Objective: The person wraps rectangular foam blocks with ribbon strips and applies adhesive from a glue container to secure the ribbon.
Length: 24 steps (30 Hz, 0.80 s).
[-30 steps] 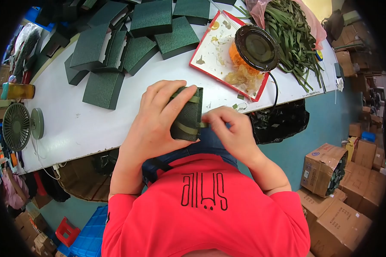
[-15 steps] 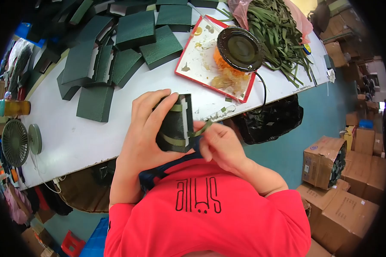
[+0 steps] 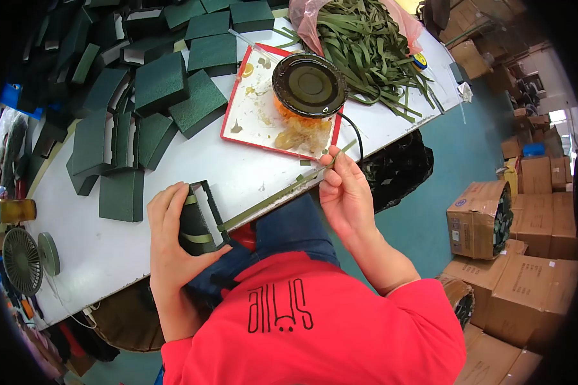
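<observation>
My left hand (image 3: 171,240) is wrapped round a small dark green box (image 3: 191,221) at the table's front edge. Bands of olive ribbon cross the box, and a pale inner edge shows on its right side. From that side a long olive ribbon (image 3: 270,200) stretches up and right. My right hand (image 3: 347,192) pinches the ribbon near its far end, between thumb and fingers. Just above that hand stands a round black pot (image 3: 309,83) of dark amber liquid, on a red-rimmed white tray (image 3: 239,109) smeared with amber residue.
Several green boxes (image 3: 164,83) lie piled at the back left. A heap of olive ribbons (image 3: 366,51) spills from a pink plastic bag (image 3: 306,22). A black cable (image 3: 361,138) hangs over the table edge. Cardboard cartons (image 3: 475,218) stand at right, a small fan (image 3: 24,258) at left.
My right hand has moved from beside the box up and right, drawing the ribbon out long. My left hand still holds the box, now lower and further left in view.
</observation>
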Each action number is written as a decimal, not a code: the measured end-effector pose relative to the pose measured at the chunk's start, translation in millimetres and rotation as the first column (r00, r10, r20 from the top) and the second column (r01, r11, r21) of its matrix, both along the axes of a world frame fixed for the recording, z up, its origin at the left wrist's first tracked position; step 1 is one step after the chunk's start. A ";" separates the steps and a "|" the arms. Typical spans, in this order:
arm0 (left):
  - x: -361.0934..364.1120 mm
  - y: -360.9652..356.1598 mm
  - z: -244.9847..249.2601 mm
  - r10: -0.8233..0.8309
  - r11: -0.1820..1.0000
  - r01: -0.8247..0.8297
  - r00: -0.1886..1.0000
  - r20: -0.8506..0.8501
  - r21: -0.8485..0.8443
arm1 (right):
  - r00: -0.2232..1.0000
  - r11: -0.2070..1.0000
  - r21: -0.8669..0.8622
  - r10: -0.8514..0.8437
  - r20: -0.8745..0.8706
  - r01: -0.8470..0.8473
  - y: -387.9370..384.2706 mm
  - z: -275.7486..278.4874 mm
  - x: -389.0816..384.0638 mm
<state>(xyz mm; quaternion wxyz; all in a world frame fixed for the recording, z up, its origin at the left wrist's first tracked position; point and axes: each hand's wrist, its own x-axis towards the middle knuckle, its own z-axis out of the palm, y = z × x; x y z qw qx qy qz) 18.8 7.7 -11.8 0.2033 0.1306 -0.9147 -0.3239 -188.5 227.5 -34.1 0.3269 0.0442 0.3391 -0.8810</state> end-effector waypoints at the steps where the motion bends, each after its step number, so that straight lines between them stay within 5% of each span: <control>1: -0.7 0.5 2.3 -0.002 1.000 0.002 1.000 0.003 -0.002 | 1.000 1.000 -0.004 -0.004 -0.001 0.004 -0.7 0.0 -2.3; 5: -3.2 0.9 3.2 -0.003 1.000 0.003 1.000 0.007 0.004 | 0.999 0.999 -0.019 -0.038 -0.024 0.038 -2.3 -0.6 -13.9; 11: -21.5 9.2 8.5 -0.089 0.996 0.089 0.996 -0.005 0.010 | 0.931 0.893 0.450 0.177 -0.319 -0.016 -10.4 17.0 -35.7; 15: -33.1 16.0 13.8 -0.156 0.988 0.156 0.987 -0.031 0.017 | 0.868 0.832 0.554 0.262 -0.422 0.019 -12.6 18.5 -54.5; 24: -47.0 20.9 20.1 -0.237 0.971 0.237 0.971 -0.035 0.008 | 0.868 0.758 0.651 0.350 -0.353 -0.041 -19.1 25.8 -70.1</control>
